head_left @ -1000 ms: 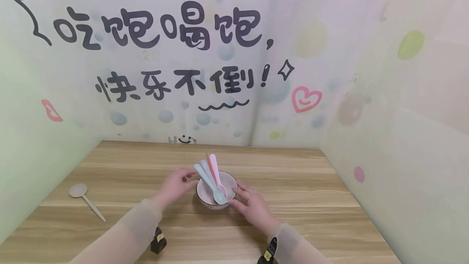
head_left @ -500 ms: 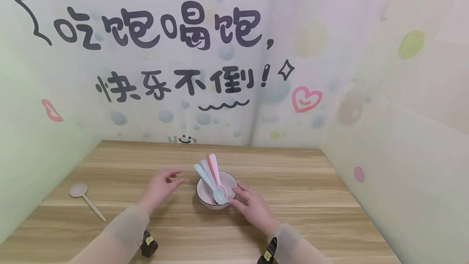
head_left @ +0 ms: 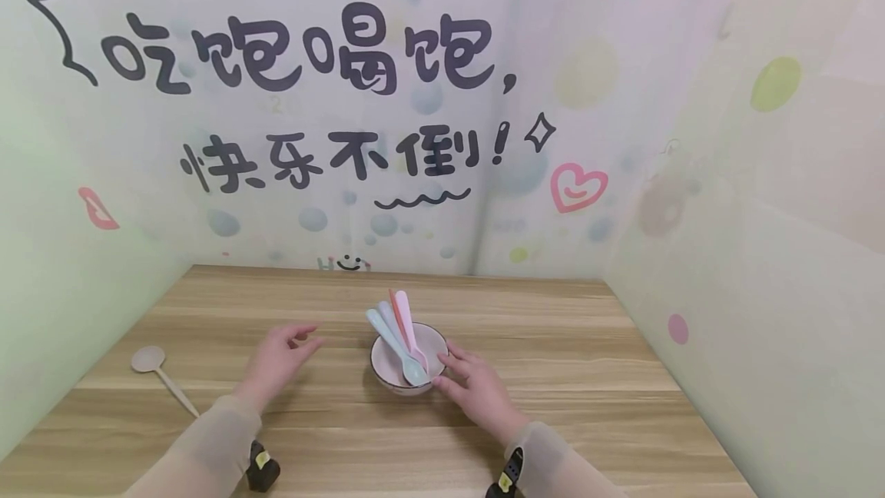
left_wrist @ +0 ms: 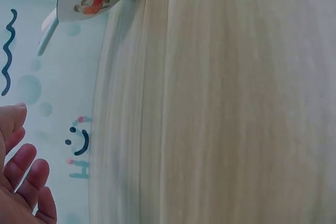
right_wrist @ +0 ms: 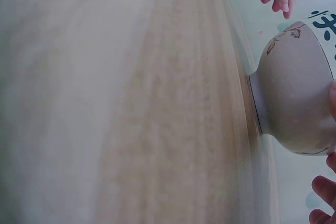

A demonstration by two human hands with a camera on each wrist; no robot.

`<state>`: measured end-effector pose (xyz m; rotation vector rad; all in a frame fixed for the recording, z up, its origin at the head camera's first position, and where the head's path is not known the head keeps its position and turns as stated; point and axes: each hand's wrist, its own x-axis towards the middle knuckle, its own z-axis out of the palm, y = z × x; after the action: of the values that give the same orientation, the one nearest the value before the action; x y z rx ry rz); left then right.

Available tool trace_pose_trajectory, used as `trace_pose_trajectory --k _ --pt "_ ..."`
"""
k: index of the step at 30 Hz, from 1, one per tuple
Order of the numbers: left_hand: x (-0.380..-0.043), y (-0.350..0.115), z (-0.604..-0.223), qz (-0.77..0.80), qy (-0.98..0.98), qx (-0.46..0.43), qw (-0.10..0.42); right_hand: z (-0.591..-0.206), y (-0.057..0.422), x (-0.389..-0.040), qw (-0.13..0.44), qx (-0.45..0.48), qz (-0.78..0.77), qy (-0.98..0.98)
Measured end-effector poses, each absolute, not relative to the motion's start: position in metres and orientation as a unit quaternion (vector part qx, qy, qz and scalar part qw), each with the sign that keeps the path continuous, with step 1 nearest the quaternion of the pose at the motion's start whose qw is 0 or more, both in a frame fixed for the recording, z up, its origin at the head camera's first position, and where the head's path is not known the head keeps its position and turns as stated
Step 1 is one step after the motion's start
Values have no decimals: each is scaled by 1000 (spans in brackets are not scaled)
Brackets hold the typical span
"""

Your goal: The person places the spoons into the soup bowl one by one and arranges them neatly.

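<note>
Fingertips of the right hand point(head_left: 477, 389) rest against the near right side of the small round pale pink ceramic bowl point(head_left: 408, 360); that grip looks light, fingers gently bent along the wall rather than wrapped round it. By contrast, the left hand point(head_left: 276, 360) hangs just above the light wood-grain counter point(head_left: 553, 375), well apart from the bowl on its left, its grip loose and spread, holding nothing.

Four smooth plastic spoons point(head_left: 397, 333) in pale blue, lilac, orange and pink already stand in the bowl, handles fanned up and away over its far rim. One flat beige spoon point(head_left: 162, 376) with a round head lies alone on the counter near the left wall, untouched; judging by this, gathering is mostly done and that piece is left.

From the right wrist view the bowl point(right_wrist: 296, 90) shows a matte speckled outer wall on a narrow foot ring, with dark painted marks near the rim. Its side carries small orange figures in the left wrist view.
</note>
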<state>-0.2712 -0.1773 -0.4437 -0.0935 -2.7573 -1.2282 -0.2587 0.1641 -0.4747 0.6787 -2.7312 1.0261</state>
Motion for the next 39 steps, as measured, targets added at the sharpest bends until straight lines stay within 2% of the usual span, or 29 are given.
trace_pose_trajectory --k 7,21,31,39 --pt "-266 -195 -446 -422 -905 -20 58 -476 164 -259 76 225 339 -910" --pt "-261 -238 -459 -426 -902 68 34 -477 164 -260 76 229 340 -909" --pt "-254 -263 -463 -442 -886 127 53 -478 164 -259 80 231 342 -907" --pt "-252 -278 -467 -454 -869 171 96 -478 164 -260 75 223 335 -912"
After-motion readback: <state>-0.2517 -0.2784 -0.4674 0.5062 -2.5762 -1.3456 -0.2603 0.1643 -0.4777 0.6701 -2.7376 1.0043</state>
